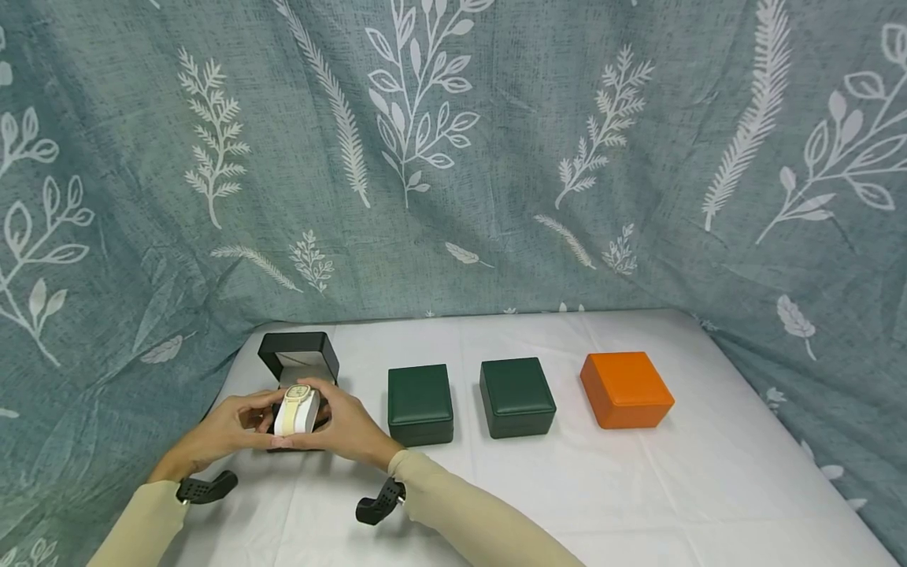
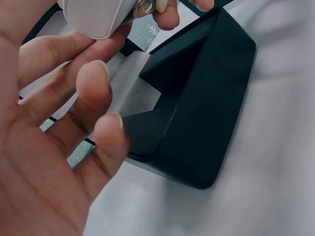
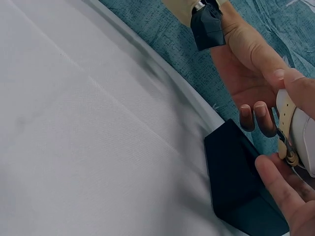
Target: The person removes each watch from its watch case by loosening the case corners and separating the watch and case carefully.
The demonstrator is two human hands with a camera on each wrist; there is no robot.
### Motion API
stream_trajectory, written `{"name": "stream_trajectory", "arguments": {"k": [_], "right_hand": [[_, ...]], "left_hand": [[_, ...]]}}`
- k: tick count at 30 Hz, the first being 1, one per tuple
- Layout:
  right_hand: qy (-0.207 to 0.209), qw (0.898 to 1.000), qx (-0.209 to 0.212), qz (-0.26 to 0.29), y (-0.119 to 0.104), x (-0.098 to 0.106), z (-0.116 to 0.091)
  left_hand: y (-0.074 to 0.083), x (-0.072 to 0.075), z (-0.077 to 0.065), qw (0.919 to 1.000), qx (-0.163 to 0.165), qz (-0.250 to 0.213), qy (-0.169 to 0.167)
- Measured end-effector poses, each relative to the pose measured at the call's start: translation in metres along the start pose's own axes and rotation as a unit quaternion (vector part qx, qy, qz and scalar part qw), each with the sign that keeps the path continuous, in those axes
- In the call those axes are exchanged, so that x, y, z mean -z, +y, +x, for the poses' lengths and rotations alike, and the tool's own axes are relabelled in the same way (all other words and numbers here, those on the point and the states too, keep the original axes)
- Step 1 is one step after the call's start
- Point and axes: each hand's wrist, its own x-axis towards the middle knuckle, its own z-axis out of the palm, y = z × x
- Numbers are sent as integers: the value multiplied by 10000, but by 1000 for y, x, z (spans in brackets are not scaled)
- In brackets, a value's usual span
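A watch with a cream strap and gold case is wrapped around a white cushion. Both hands hold the cushion over the open black watch box, my left hand at its left side and my right hand at its right. In the left wrist view, the box's inside shows below the raised cushion. The strap's buckle hangs on the underside in the right wrist view, and two fingers of the left hand curl loosely near it.
Two closed dark green boxes stand right of the hands on the white-covered table. Farther right is a closed orange box. A leaf-patterned blue-green cloth hangs behind the table.
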Motion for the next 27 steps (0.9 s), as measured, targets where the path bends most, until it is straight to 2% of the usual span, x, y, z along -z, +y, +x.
{"name": "stream_trajectory", "arguments": {"k": [11, 20, 27], "right_hand": [[48, 9998, 109, -187, 0, 3, -1], [13, 9996, 49, 273, 2, 3, -2], [15, 9993, -94, 375, 1, 2, -2]], "left_hand": [[1, 1, 4, 9998, -138, -32, -144], [4, 2, 2, 9999, 40, -89, -112], [3, 2, 2, 9998, 61, -158, -86]]}}
